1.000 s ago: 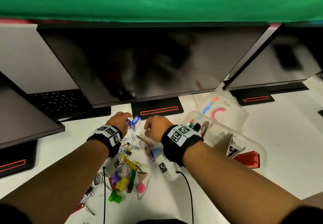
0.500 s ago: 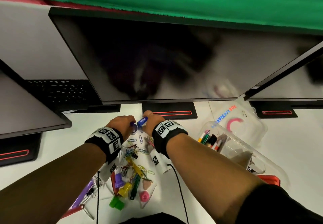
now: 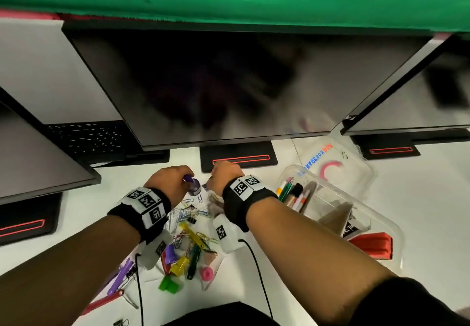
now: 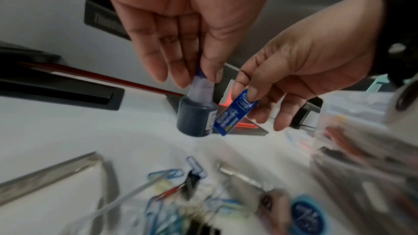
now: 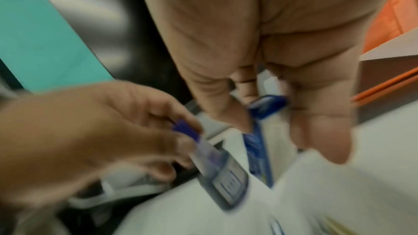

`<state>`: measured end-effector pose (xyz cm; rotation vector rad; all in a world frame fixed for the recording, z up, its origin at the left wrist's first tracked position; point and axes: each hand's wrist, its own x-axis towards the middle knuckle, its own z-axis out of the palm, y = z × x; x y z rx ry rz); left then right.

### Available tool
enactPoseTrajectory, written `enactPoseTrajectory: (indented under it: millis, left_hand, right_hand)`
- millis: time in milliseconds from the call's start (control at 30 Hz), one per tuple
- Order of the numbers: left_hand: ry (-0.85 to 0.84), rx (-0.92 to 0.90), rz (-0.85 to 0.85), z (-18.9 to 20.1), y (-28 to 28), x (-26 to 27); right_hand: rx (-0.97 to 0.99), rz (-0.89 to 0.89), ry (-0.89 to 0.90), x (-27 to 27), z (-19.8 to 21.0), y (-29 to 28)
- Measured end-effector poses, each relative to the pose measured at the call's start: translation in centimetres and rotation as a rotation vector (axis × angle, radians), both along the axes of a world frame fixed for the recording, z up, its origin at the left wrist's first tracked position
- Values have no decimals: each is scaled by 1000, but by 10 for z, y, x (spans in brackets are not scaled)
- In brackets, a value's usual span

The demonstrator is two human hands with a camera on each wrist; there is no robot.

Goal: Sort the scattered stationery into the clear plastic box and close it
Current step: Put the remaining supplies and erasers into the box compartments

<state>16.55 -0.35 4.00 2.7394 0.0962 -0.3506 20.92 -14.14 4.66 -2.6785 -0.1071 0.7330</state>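
Stationery Lifted Next to the Open Box

Stationery pieces are up in both hands, above the white desk [image 3: 432, 211]. The left hand [image 3: 166, 182] pinches the thin purple top of a small round dark blue bottle [image 4: 195, 116] between its thumb and fingers, so the bottle hangs down from the fingertips. The right hand [image 3: 225, 175] pinches a small flat blue paper clip packet [image 4: 235, 113] between thumb and first finger. The packet is tilted and sits just beside the bottle, very close or touching; I cannot tell which.

Both hands are near the black stand of the big dark monitor [image 3: 236, 155]. Under the wrists lies a messy pile of coloured paper clips, black binder clips and little plastic bits [image 3: 189, 239], spread on the desk.

To the right of the right arm sits the clear plastic box [image 3: 381, 221]. It is open, and its clear lid [image 3: 330, 162] with blue and red letters lies back behind it. Inside the box are some pens and markers [image 3: 292, 194] at the far end, brown card pieces in the middle, and a red stapler-like thing [image 3: 373, 245] at the near end.
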Motion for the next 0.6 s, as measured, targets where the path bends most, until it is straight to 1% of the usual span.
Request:
enactPoseTrajectory:
  millis: [67, 167, 267, 400, 467, 500, 533, 600]
  left_hand:
    - [-58, -39, -9, 12, -9, -7]
    - [-116, -107, -14, 28, -28, -20]
    - [-146, -173, -51, 40, -51, -31]
    - [-169, -208, -98, 48, -73, -43]
    - [-155, -210, -119, 50, -78, -50]
    - [-149, -218, -127, 52, -80, -53]
    - [-145, -227, -145, 54, -82, -56]
    - [-144, -247, -189, 60, -87, -60]
  right_hand:
    - [126, -100, -45, -6, 18, -17]
    - [396, -314, -84, -19, 37, -54]
    - [541, -463, -98, -35, 51, -102]
    - [688, -578, -132, -63, 75, -163]
    - [692, -604, -175, -81, 82, -192]
    - [657, -599, -205, -90, 85, -206]
    - [600, -578, -240, -99, 89, -219]
    - [387, -472, -273, -115, 91, -243]
